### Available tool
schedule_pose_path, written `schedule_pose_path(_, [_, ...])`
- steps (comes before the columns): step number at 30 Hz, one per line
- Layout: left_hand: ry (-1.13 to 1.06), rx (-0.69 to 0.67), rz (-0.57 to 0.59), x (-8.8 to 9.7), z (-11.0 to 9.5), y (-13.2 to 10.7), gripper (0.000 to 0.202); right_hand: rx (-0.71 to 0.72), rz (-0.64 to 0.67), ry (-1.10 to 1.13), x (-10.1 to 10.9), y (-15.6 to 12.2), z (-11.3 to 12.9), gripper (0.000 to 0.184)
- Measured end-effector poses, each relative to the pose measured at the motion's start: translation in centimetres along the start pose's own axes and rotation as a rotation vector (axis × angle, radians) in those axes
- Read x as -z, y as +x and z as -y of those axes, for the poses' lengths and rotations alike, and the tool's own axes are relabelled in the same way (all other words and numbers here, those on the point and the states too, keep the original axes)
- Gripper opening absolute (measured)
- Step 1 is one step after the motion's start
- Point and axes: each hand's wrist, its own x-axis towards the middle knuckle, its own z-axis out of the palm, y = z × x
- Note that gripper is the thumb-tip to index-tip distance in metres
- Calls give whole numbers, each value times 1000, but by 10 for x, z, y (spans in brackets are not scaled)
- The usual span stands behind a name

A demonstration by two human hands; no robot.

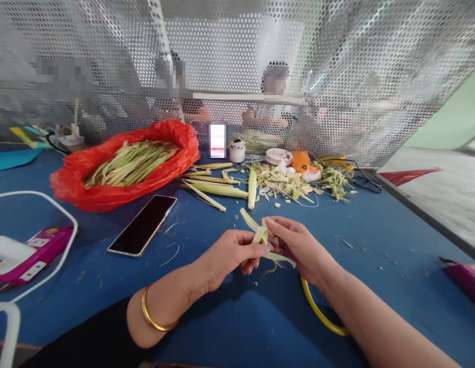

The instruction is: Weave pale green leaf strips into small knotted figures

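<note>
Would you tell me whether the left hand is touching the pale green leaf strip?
Touching. The head view shows the left hand pinching the leaf strip between thumb and fingers; the right hand grips it from the other side.

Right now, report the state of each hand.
Left hand: closed, pinching the leaf strip.
Right hand: closed, pinching the same leaf strip.

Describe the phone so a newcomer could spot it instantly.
Find the red plastic bag of green strips on the blue table. The phone lies just in front of it. It alone is a flat, glossy black slab; the nearby gadget is magenta.
</note>
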Motion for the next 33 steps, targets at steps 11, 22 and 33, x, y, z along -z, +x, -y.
schedule_pose_path(11, [-13,35,32,4,6,3,26,154,-157,48,-1,5,-5,27])
schedule_pose_path(22, [-229,28,-43,5,5,4,33,630,-516,-478,2,0,-5,24])
schedule_pose_path(33, [-261,-156,-168,2,0,7,31,483,-72,-741,-20,-16,-12,14])
